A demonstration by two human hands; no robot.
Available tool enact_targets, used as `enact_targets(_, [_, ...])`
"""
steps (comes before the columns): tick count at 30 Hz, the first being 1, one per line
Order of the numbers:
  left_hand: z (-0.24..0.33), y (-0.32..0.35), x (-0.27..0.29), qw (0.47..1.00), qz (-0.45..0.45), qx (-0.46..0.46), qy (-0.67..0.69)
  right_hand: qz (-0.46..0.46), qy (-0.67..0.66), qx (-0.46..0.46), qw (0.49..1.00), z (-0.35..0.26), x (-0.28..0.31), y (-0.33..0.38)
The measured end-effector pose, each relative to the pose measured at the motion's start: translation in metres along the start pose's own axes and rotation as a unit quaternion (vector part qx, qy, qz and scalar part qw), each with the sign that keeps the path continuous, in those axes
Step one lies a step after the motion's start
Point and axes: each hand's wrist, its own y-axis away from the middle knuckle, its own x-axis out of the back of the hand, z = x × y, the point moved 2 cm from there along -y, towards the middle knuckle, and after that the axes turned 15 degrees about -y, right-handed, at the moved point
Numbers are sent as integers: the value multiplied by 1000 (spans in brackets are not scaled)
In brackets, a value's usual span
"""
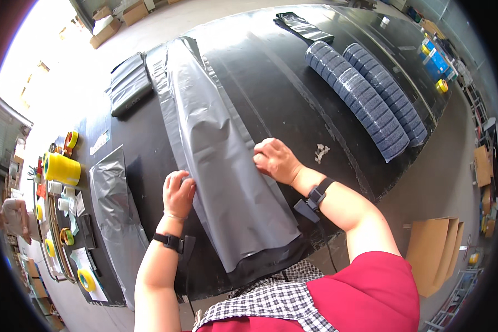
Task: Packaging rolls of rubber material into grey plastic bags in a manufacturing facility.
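Note:
A long grey plastic bag (218,144) lies lengthwise on the black table, its near end drooping over the front edge. Its surface is wrinkled and bulges along the middle; whatever may be inside is hidden. At the bag's left edge my left hand (178,192) is closed, fingers curled on the plastic. My right hand (276,159) pinches the opposite edge, a little farther from me. Both wrists wear black straps with small devices.
Two long wrapped rolls of blue-grey material (365,94) lie at the right. Left of the bag are a folded dark bag stack (130,86) and another grey plastic bag (113,199). Yellow tape rolls (62,168) line the left edge; cardboard (432,254) stands at lower right.

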Motion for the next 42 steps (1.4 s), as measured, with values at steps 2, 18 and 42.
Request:
enact_targets(2, [0, -1, 0, 1000, 11, -16, -10, -6, 16, 33, 999, 6, -4, 3])
enact_targets(18, [-6, -22, -31, 550, -241, 620, 504, 7, -636, -586, 502, 49, -49, -24])
enact_targets(42, [-34, -56, -17, 981, -60, -186, -3, -160, -17, 122, 979, 49, 2, -48])
